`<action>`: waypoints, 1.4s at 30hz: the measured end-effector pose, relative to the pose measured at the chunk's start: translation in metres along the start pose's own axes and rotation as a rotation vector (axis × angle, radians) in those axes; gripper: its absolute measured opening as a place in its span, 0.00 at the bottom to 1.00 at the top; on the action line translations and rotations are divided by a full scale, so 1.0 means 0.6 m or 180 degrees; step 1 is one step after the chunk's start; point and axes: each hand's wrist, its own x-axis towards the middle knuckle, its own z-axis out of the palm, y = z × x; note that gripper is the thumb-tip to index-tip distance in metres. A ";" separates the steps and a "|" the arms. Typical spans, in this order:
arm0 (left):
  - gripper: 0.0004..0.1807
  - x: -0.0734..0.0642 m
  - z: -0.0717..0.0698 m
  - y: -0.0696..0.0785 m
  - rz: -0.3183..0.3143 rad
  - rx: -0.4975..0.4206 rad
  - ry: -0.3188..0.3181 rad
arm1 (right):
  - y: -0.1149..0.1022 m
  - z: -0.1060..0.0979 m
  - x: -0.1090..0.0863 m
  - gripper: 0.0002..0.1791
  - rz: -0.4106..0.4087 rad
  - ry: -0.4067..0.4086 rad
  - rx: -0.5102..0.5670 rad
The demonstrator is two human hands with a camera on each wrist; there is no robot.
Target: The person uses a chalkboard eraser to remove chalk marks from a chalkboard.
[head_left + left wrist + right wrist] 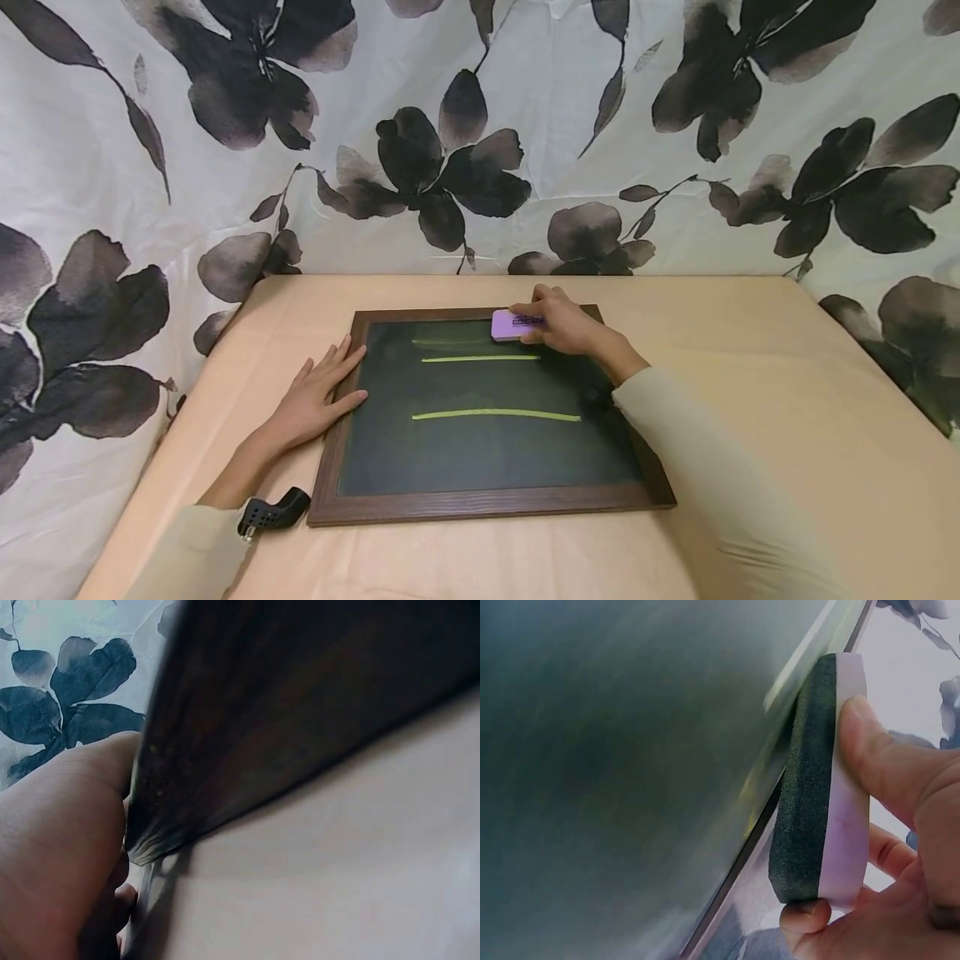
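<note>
Your right sleeve (720, 475) comes in closest on one side and slants over the right side of the chalkboard's wooden frame (487, 502), hiding part of it. Your left sleeve (187, 554) lies opposite, with a black wrist device (273, 510) at its cuff, just beside the frame's near left corner. Under both is the pale peach table (810, 400), carrying the chalkboard (487, 458) flat. A long yellow chalk line (495, 414) crosses the board's middle. Your left hand (318, 396) rests on the frame's left side, fingers spread and nearly straight. Farther up runs a shorter yellow line (480, 359), then a faint, smeared line (450, 342) that ends by the eraser. You have the purple eraser (504, 326) pinched in your right hand (562, 323), at the far part of the board by the frame's far side. It lies to the left of that hand, dark pad toward the board and thumb on the purple back; you cannot tell whether the whole pad touches. Beyond the table hangs a white floral cloth (570, 83).
</note>
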 end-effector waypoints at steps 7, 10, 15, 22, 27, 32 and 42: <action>0.40 0.000 -0.001 -0.004 -0.0004 -0.0001 -0.0022 | -0.022 0.014 0.024 0.29 -0.0047 -0.0022 -0.0011; 0.40 -0.001 -0.001 -0.006 -0.0022 -0.0019 -0.0033 | -0.034 0.023 0.036 0.29 -0.0030 -0.0050 0.0034; 0.40 -0.002 0.003 -0.008 -0.0037 -0.0042 -0.0032 | -0.060 0.040 0.061 0.29 0.0002 -0.0118 0.0042; 0.39 -0.001 0.003 -0.009 -0.0030 -0.0042 -0.0029 | -0.094 0.053 0.087 0.29 0.0055 -0.0231 -0.0001; 0.39 -0.002 -0.003 -0.010 -0.0056 -0.0024 -0.0016 | -0.118 0.056 0.103 0.29 0.0120 -0.0270 0.0006; 0.39 0.001 -0.004 -0.012 -0.0022 -0.0030 -0.0026 | -0.137 0.059 0.114 0.30 0.0166 -0.0315 -0.0087; 0.39 0.005 -0.002 -0.004 0.0015 -0.0052 -0.0031 | -0.165 0.074 0.131 0.30 0.0209 -0.0323 -0.0011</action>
